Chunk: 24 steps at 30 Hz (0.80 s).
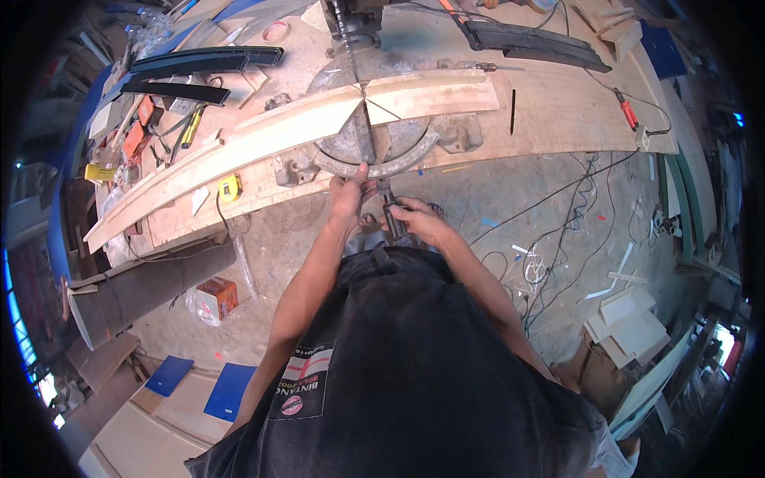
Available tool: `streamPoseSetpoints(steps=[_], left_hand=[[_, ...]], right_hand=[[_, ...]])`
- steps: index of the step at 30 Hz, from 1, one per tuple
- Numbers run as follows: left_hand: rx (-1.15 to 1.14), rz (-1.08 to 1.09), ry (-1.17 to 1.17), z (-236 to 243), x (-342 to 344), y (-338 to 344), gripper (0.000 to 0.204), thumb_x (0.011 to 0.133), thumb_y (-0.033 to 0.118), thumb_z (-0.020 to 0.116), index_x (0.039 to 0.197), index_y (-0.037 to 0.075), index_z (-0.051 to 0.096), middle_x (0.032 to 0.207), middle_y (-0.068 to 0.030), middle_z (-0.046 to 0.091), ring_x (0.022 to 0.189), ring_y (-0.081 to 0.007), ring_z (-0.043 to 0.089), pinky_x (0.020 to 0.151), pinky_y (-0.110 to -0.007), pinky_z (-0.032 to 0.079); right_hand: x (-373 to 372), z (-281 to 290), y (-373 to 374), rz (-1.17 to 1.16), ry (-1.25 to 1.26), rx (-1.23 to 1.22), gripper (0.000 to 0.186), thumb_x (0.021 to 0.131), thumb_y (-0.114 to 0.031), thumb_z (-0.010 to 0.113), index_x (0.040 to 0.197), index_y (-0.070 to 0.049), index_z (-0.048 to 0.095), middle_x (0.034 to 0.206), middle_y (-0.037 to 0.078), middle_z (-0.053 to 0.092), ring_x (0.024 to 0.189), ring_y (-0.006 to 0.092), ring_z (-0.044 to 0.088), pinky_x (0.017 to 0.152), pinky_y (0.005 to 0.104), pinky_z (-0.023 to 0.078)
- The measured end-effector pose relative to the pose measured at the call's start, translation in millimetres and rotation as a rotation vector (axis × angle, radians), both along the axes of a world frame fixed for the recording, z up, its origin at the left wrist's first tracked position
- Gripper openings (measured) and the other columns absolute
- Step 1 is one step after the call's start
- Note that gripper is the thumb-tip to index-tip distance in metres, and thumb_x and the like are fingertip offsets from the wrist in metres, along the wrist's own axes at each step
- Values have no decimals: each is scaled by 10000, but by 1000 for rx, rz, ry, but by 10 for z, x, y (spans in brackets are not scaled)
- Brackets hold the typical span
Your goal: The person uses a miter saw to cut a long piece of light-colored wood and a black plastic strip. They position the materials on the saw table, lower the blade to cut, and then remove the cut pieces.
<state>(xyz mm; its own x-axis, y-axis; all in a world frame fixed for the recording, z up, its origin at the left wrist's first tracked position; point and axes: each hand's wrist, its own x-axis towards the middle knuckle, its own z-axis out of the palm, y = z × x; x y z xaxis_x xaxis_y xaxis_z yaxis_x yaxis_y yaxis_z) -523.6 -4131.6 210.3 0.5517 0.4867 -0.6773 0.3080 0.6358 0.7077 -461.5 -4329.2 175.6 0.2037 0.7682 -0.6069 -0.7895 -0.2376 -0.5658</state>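
A miter saw's round metal base point(408, 162) sits at the front edge of the workbench. My left hand point(347, 196) grips the base's curved front rim, thumb on top and fingers curled beneath, partly hidden. Just to its right, my right hand point(422, 223) is closed around a dark handle point(394, 217) that sticks out from the base toward me. Across the saw lie two light wooden boards, a long one point(239, 147) to the left and a shorter one point(438, 97) to the right. They meet at the slot, where angled ends leave a V-shaped gap.
On the bench point(550, 119) lie a yellow tape measure point(229, 187), dark strips point(205, 62) and a red-handled tool point(628, 111). Cables point(550, 231) trail over the floor at right. An orange box point(217, 298) stands below the bench at left; board offcuts point(629, 325) are piled at right.
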Motion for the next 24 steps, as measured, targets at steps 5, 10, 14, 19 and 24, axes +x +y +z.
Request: streamPoseSetpoints(steps=[5, 10, 14, 19, 24], left_hand=[[6, 5, 26, -23, 8, -6, 555, 1038, 301, 774, 1384, -61, 536, 1249, -159, 674, 1044, -263, 689, 882, -430, 624], [4, 18, 44, -28, 5, 4, 547, 1037, 319, 774, 1373, -56, 562, 1237, -145, 690, 1010, -245, 692, 870, -418, 622], [15, 9, 52, -31, 3, -3, 570, 1033, 315, 780, 1394, -58, 545, 1248, -143, 688, 989, -239, 689, 853, -404, 625], [18, 24, 78, -45, 12, 3, 573, 1034, 304, 778, 1392, -72, 536, 1280, -168, 668, 992, -254, 690, 854, -416, 631], [-1, 27, 45, 13, 20, -14, 588, 1035, 299, 776, 1410, -74, 518, 1296, -177, 659, 1069, -282, 693, 885, -436, 637]], right_hand=[[-52, 225, 132, 220, -772, -380, 534, 1019, -304, 770, 1390, 43, 606, 1238, 175, 759, 1097, 234, 739, 914, 376, 581], [-3, 289, -30, 0, -120, -1, 607, 943, -391, 845, 1308, 43, 630, 1112, 140, 756, 977, 231, 724, 885, 376, 563], [69, 290, -43, 96, -105, -82, 659, 921, -415, 867, 1333, 32, 612, 1120, 131, 725, 1000, 229, 708, 920, 359, 550], [-123, 243, 153, 220, -633, -271, 578, 994, -348, 803, 1381, 30, 602, 1187, 129, 737, 1065, 211, 725, 917, 354, 575], [-85, 157, 28, -77, 75, 34, 648, 884, -424, 909, 1287, -1, 630, 1156, 122, 727, 1012, 174, 700, 882, 318, 554]])
